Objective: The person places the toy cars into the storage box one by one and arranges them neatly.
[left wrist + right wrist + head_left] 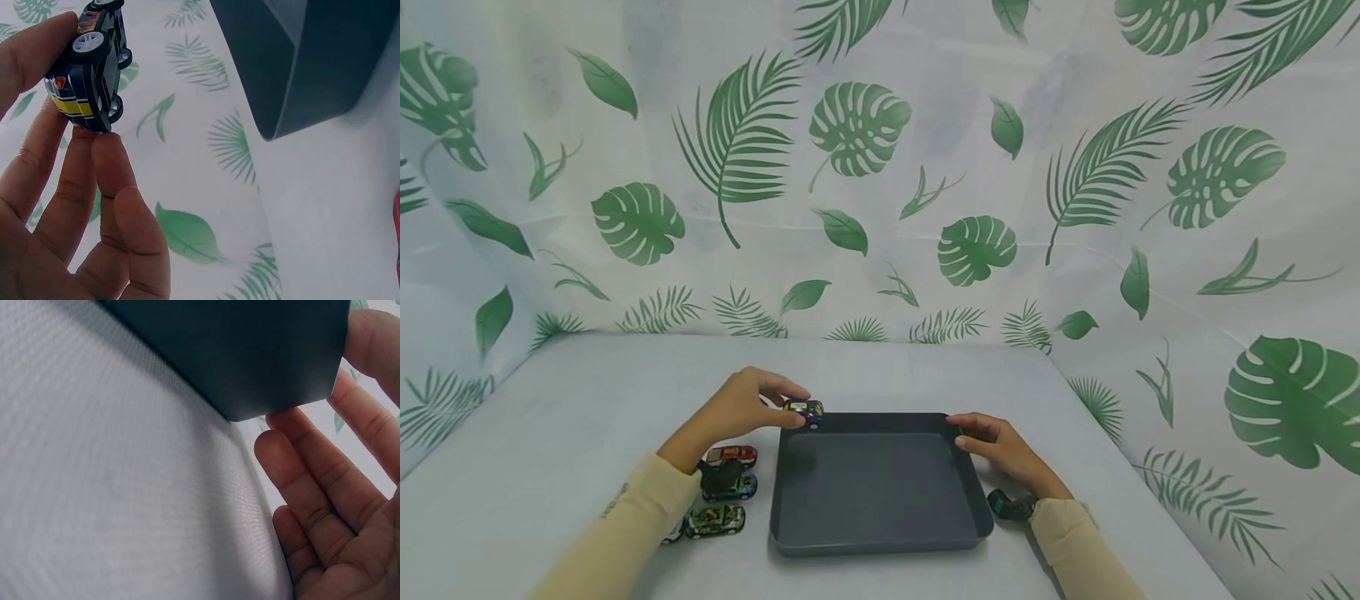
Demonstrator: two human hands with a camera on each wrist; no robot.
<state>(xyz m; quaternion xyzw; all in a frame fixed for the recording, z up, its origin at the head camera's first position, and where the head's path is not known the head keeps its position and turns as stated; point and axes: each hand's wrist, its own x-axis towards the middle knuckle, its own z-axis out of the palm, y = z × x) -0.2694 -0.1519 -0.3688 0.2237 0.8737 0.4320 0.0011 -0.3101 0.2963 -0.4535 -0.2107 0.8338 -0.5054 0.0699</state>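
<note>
My left hand (748, 408) pinches a dark blue toy car (805, 412) between thumb and fingers, over the far left corner of a dark grey rectangular tray (880, 492). In the left wrist view the toy car (84, 69) shows white-spoked wheels and a yellow stripe; its far end is cut off by the frame. The tray's corner (275, 75) is right of it there. My right hand (992, 442) holds the tray's far right corner. Seen from the right wrist, fingers (312, 469) lie around the tray's outer corner (275, 362).
Left of the tray are a red toy car (733, 455), a blue-green toy car (741, 486) and a camouflage-patterned toy car (715, 520). A pale toy car (674, 531) is partly hidden by the left sleeve. A white cloth with green leaves (880, 250) hangs behind the white table (625, 375).
</note>
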